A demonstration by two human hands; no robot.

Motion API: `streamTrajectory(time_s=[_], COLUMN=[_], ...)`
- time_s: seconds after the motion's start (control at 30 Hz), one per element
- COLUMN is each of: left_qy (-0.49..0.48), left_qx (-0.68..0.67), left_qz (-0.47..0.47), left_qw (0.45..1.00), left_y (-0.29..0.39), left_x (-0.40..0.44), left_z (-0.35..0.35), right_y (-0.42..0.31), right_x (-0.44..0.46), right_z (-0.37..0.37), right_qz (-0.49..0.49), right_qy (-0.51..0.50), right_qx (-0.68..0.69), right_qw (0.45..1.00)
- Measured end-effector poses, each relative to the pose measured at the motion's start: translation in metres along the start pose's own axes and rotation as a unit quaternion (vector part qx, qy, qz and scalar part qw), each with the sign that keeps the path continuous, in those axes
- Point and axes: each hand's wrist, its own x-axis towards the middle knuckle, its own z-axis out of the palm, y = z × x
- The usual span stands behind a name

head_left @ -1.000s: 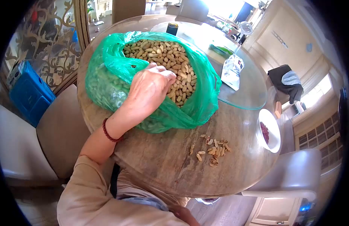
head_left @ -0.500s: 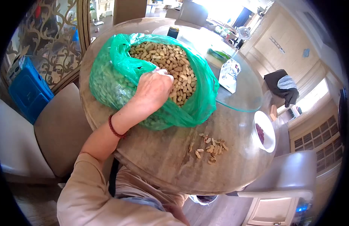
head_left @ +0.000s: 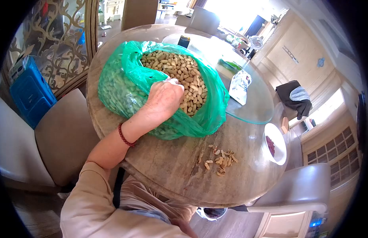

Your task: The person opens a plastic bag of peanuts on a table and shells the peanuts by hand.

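My left hand [head_left: 166, 97], with a dark red bead bracelet [head_left: 125, 136] at the wrist, is closed at the near left edge of the opening of a green plastic bag [head_left: 211, 115]. Its curled fingertips are by the bag's folded rim and the unshelled peanuts [head_left: 188, 73] inside; what they hold is hidden. Of my right hand [head_left: 184, 227] only a shaded patch of skin shows low in my lap, fingers out of sight. Empty shells and peanuts [head_left: 221, 162] lie in a small pile on the table's near part.
The round table [head_left: 184, 174] carries a glass disc [head_left: 259, 113], a silver packet [head_left: 240, 87], a green packet [head_left: 230, 65], a dark jar [head_left: 184, 41] and a white bowl [head_left: 280, 150] with reddish bits. Chairs stand left and right; a bin [head_left: 212, 213] is below.
My left hand has drawn back slightly from over the peanuts to the bag's folded rim, its fingers more curled. The whole view has shifted a little.
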Motion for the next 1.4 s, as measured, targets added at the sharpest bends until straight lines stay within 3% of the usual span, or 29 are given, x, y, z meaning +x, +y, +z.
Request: streamTrajectory(time_s=[0.07,0.2,0.3,0.37,0.5,0.57,0.6,0.67,0.77,0.87,1.0,1.07,1.1,1.2,1.23,1.3,1.4], left_qy=[-0.008,-0.015,-0.022,-0.035,-0.035,-0.042,-0.047,-0.038,-0.025,-0.008,0.005,0.010,0.018,0.021,0.023,0.038,0.095], left_qx=[0.003,0.032,0.012,0.002,-0.016,-0.016,-0.015,-0.017,-0.026,-0.028,-0.013,-0.001,0.011,0.015,0.017,-0.008,-0.107], left_qz=[-0.001,0.003,-0.007,-0.009,-0.014,-0.015,-0.016,-0.014,-0.012,-0.010,-0.021,-0.012,-0.004,-0.001,0.002,-0.010,0.016], left_qw=[1.000,0.999,1.000,0.999,0.999,0.999,0.999,0.999,0.999,1.000,1.000,1.000,1.000,1.000,1.000,0.999,0.990], left_y=[0.002,0.001,0.002,0.004,0.004,0.004,0.003,0.002,0.000,-0.004,-0.003,-0.001,0.000,-0.002,-0.002,-0.002,0.000], left_x=[-0.001,-0.001,-0.002,-0.001,0.000,-0.001,0.000,0.000,0.000,0.001,0.006,0.007,0.008,0.010,0.010,0.009,0.007], left_z=[0.001,0.003,0.002,-0.001,-0.002,-0.001,-0.002,-0.001,0.000,0.006,0.011,0.012,0.013,0.020,0.020,0.019,0.011], right_y=[0.004,0.004,0.006,-0.011,-0.042,-0.053,-0.052,-0.050,-0.044,-0.052,-0.141,-0.202,-0.228,-0.283,-0.284,-0.302,-0.303], right_x=[-0.006,-0.006,0.005,0.015,0.039,0.054,0.057,0.065,0.060,0.036,-0.019,-0.048,-0.056,-0.046,-0.028,0.008,0.064], right_z=[0.001,0.001,0.005,-0.004,-0.006,-0.004,-0.006,-0.014,-0.015,-0.027,-0.111,-0.162,-0.183,-0.232,-0.250,-0.273,-0.301], right_qz=[-0.008,0.014,0.094,-0.016,0.003,-0.134,-0.136,-0.092,-0.096,-0.084,-0.041,-0.043,-0.050,-0.130,-0.240,-0.251,-0.205], right_qy=[-0.011,0.023,0.032,0.031,0.021,0.074,0.073,-0.037,0.004,-0.025,-0.164,-0.183,-0.172,0.035,0.126,0.277,0.335], right_qx=[-0.020,0.084,0.146,0.076,0.143,0.087,0.087,-0.047,-0.095,-0.092,-0.119,-0.159,-0.181,-0.276,-0.335,-0.323,-0.152], right_qw=[1.000,0.996,0.984,0.996,0.989,0.984,0.984,0.994,0.991,0.992,0.978,0.969,0.967,0.952,0.902,0.869,0.907])
